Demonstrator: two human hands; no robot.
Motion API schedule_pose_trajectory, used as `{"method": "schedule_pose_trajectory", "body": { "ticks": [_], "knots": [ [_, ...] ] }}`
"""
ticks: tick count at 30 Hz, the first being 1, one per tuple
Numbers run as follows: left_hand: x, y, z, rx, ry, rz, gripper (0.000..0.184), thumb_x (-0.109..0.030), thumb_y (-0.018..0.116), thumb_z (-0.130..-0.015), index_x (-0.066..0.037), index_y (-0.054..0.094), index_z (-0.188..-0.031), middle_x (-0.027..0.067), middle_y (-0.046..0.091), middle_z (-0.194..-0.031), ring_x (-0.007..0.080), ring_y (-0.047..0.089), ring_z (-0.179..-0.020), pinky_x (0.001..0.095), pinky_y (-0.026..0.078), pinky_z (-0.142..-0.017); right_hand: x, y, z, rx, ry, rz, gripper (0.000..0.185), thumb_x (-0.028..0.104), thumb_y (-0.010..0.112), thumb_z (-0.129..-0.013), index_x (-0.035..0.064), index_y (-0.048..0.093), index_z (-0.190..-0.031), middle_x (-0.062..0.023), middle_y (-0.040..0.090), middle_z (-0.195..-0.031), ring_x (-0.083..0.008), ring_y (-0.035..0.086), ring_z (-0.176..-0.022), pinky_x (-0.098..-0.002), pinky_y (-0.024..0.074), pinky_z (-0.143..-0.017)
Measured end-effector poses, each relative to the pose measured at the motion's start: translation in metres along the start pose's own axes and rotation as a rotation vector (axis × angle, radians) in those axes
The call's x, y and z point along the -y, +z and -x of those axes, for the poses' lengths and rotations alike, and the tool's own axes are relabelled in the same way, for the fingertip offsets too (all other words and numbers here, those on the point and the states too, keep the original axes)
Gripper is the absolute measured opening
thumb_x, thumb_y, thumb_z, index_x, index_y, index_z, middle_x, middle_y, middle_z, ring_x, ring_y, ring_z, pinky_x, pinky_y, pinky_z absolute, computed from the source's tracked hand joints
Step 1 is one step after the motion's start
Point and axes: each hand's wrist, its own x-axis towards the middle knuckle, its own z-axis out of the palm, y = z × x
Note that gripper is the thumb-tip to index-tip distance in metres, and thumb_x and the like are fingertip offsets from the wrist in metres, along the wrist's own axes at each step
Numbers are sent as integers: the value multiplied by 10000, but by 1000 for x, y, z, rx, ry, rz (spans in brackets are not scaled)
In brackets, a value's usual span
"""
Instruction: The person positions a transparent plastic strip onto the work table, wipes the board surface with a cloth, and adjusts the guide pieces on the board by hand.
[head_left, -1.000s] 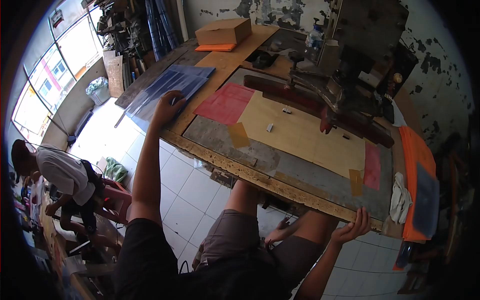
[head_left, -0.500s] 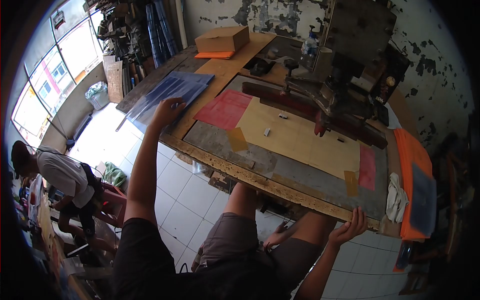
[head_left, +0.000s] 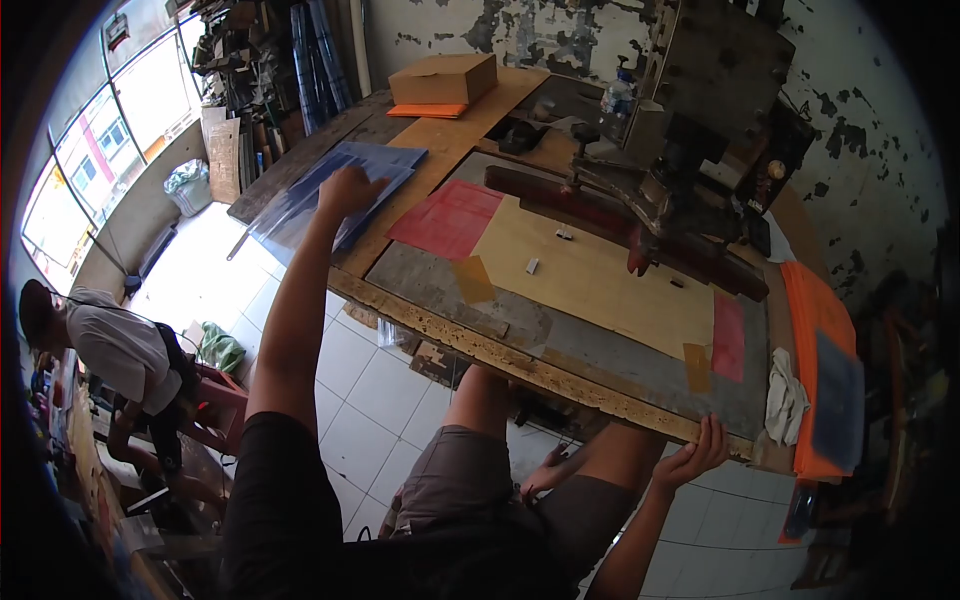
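My left hand (head_left: 350, 190) is over the blue clear plastic sheets (head_left: 375, 160) at the table's left; its thumb points out to the right, and the other fingers are hard to make out. At the near right edge of the grey board (head_left: 630, 370), my right hand (head_left: 697, 455) rests with its fingers up over the wooden rim (head_left: 520, 355). On the board lies a cream sheet (head_left: 610, 285) between two red pieces, with amber tape (head_left: 473, 280) at its near edge and small pieces on top.
A dark metal press (head_left: 670, 180) stands over the board's far side. Behind the sheets sits a cardboard box (head_left: 443, 82) on orange material. Orange sheets (head_left: 815, 350) and a white cloth (head_left: 786, 398) lie at the right. Another person (head_left: 120, 350) bends at the far left.
My left hand has moved up and away over the blue sheets, and its thumb now sticks out. The right hand stays at the board's edge. The view has shifted slightly.
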Motion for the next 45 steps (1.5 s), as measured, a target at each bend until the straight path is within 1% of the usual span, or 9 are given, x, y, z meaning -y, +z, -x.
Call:
{"method": "schedule_pose_trajectory", "body": {
  "ticks": [3,5,7,13,22,31,34,40,45],
  "knots": [
    [29,56,-59,-229,374,259,538,-598,770,-926,-78,800,-1056,184,758,-1180,335,724,-1131,475,556,-989,1,-1,-1,5,6,5,524,277,287,-1175,-14,665,-1393,-157,653,-1478,-395,521,-1427,-585,333,-1225],
    [22,72,-67,-246,398,279,510,-568,797,-914,-78,797,-1060,179,745,-1203,333,710,-1156,463,546,-1012,0,-1,0,11,11,2,523,282,292,-1172,-6,668,-1394,-154,651,-1481,-394,523,-1419,-583,340,-1208],
    [20,86,-71,-207,388,300,451,-482,853,-884,-74,794,-1068,170,719,-1268,333,688,-1185,441,532,-1035,0,-1,1,9,7,12,524,283,291,-1171,-6,669,-1392,-154,654,-1475,-395,525,-1418,-584,339,-1209],
    [36,103,-82,-324,455,561,414,-422,886,-845,-60,797,-1025,151,752,-1143,294,718,-1056,416,549,-966,-1,4,2,-16,6,24,541,292,266,-1171,-6,669,-1375,-157,662,-1456,-393,533,-1412,-583,341,-1210],
    [26,95,-69,-338,452,407,370,-383,862,-867,-47,791,-1005,153,770,-1166,310,740,-1061,422,556,-950,-3,9,4,-44,1,31,547,300,254,-1178,-10,651,-1393,-145,660,-1454,-383,536,-1419,-585,336,-1223],
    [38,106,-84,-327,429,495,339,-352,848,-890,-46,781,-1021,159,776,-1193,323,729,-1157,421,548,-1010,-3,9,5,-49,10,31,562,327,250,-1185,-1,659,-1388,-139,656,-1464,-374,537,-1424,-584,325,-1229],
    [25,94,-67,-310,414,402,341,-356,841,-895,-47,772,-1022,171,766,-1183,333,724,-1144,428,541,-1022,-3,9,5,-46,17,33,563,329,248,-1186,2,659,-1388,-140,656,-1466,-374,536,-1427,-587,315,-1233],
    [26,101,-74,-315,452,391,380,-393,820,-916,-47,715,-1033,175,718,-1111,363,676,-1108,463,511,-1005,-3,9,5,-44,12,28,560,324,245,-1185,7,658,-1391,-140,654,-1469,-374,533,-1431,-592,307,-1237],
    [28,104,-77,-307,467,408,359,-385,778,-956,-54,690,-1060,177,697,-1118,370,664,-1132,465,505,-1006,-4,9,4,-44,7,25,553,316,249,-1183,6,654,-1395,-143,649,-1473,-376,531,-1433,-596,303,-1239]
  ]
}}
